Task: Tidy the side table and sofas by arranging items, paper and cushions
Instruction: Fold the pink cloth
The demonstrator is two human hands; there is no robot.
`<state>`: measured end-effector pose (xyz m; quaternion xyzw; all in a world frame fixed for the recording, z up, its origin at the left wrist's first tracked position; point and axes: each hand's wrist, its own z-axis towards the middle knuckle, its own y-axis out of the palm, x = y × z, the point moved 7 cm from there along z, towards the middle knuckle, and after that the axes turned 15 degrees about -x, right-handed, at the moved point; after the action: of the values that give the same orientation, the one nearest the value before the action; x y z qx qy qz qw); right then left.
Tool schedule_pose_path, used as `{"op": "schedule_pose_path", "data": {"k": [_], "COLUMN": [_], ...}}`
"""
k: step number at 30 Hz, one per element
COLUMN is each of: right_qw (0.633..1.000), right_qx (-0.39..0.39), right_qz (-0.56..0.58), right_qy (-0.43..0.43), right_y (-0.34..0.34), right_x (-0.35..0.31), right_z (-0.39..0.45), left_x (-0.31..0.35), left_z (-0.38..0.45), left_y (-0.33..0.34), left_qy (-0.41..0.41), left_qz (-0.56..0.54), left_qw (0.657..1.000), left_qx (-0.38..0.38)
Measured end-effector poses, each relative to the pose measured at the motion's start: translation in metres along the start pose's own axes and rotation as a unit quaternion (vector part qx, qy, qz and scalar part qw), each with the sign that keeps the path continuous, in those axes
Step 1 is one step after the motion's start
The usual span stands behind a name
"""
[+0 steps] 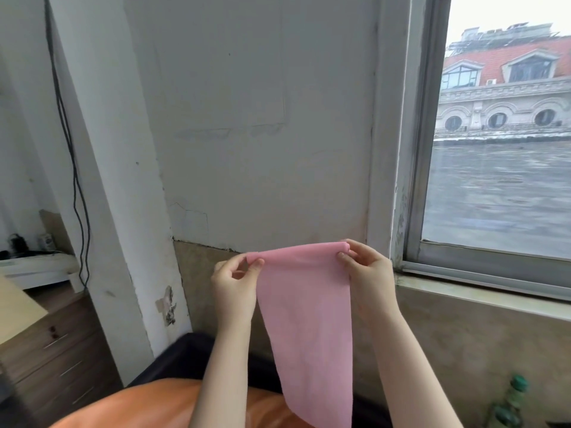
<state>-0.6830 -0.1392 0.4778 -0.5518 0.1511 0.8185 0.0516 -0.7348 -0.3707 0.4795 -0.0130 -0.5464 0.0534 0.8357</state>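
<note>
We hold a pink rectangular cloth (pixel 304 319) up before a scuffed white wall (pixel 262 118). Our left hand (pixel 234 284) pinches its top left corner, our right hand (pixel 367 273) its top right; it hangs between our forearms. Below the hands lies an orange cushion (pixel 148 406). Lower right of the right hand stands a green-capped bottle (pixel 509 406), label unreadable. A window (pixel 494 180) lies to the right.

Grey daylight is coming through a sliding window (pixel 500 168) beside a scuffed white wall (pixel 262 118), a wooden drawer unit (pixel 52 344) standing left.
</note>
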Motion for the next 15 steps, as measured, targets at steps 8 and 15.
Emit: {"op": "schedule_pose_path", "data": {"k": [8,15], "right_qw": [0.998,0.995], "right_qx": [0.044,0.036], "right_qz": [-0.048,-0.093], "right_qy": [-0.028,-0.025], "right_y": [-0.005,-0.003], "right_x": [-0.009,-0.011], "right_z": [-0.007,-0.010], "left_x": [0.005,0.007], "left_z": [-0.012,-0.012], "left_y": [0.009,0.020], "left_qy": [0.032,0.023], "left_qz": [-0.027,0.014], "left_qw": [0.999,0.997], "left_qx": [-0.025,-0.074]}}
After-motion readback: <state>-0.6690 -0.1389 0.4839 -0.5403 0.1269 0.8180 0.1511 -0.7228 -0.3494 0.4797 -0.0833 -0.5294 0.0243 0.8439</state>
